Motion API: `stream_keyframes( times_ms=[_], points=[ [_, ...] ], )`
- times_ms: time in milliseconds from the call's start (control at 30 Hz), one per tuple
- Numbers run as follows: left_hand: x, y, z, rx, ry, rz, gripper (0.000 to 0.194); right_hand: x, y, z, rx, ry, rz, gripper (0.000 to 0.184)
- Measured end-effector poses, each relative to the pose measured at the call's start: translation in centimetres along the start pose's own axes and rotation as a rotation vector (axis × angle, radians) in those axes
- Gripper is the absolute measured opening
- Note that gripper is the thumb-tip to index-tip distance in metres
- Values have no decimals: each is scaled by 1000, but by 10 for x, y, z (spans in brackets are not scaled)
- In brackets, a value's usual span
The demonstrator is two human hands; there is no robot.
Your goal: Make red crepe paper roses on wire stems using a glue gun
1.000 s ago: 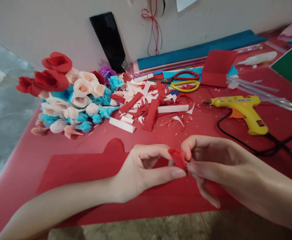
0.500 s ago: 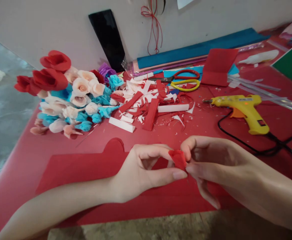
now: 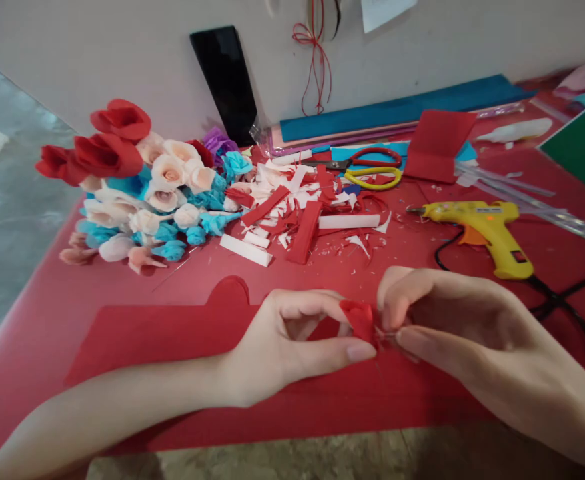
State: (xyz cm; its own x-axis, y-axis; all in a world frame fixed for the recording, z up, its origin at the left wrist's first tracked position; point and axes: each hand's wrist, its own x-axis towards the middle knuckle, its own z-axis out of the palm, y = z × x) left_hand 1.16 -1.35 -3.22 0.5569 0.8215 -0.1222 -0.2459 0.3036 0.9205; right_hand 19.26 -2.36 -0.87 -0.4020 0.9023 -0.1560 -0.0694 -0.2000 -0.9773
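Note:
A small red crepe-paper flower bud (image 3: 358, 320) is pinched between the thumb and fingers of my left hand (image 3: 277, 350), its wider end tipped up and to the left. Just to its right, my right hand (image 3: 452, 340) closes thumb and forefinger on a thin pale strand (image 3: 386, 335) at the bud's narrow end; whether this is thread or wire I cannot tell. Beneath my left hand lies a sheet of red crepe paper (image 3: 147, 333), with a rounded red petal piece (image 3: 229, 291) at its upper edge.
Finished paper flowers (image 3: 165, 180) crowd the left. Paper scraps (image 3: 305, 230) and scissors (image 3: 372, 173) lie mid-table. A yellow glue gun (image 3: 487, 217), its black cord (image 3: 557, 297) trailing right, sits behind my right hand. A black phone-like slab (image 3: 225, 83) leans on the wall.
My right hand has moved slightly right, away from the bud, and the strand now shows between them. My left hand keeps its pinch on the bud. The camera view has shifted a little.

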Motion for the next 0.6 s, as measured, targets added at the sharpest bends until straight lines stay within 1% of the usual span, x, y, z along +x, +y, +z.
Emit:
stream_keyframes(
  times_ms=[100,233,300,400,500,600],
  points=[
    [0,-1,-1,-23,4,2,7,1,-3,0,-135,-23,-87,5],
    [0,0,0,-10,25,-17,5,1,-5,0,-244,-31,-195,8],
    [1,1,0,-9,31,-28,5,2,-6,1,-284,-18,-235,7],
    [1,1,1,0,7,-45,4,1,-7,3,-336,18,-288,5],
    [1,2,1,11,-21,-54,3,0,-9,3,-351,58,-277,9],
    [0,4,2,19,-3,-63,5,-2,-8,1,-297,80,-223,11]
  ],
)
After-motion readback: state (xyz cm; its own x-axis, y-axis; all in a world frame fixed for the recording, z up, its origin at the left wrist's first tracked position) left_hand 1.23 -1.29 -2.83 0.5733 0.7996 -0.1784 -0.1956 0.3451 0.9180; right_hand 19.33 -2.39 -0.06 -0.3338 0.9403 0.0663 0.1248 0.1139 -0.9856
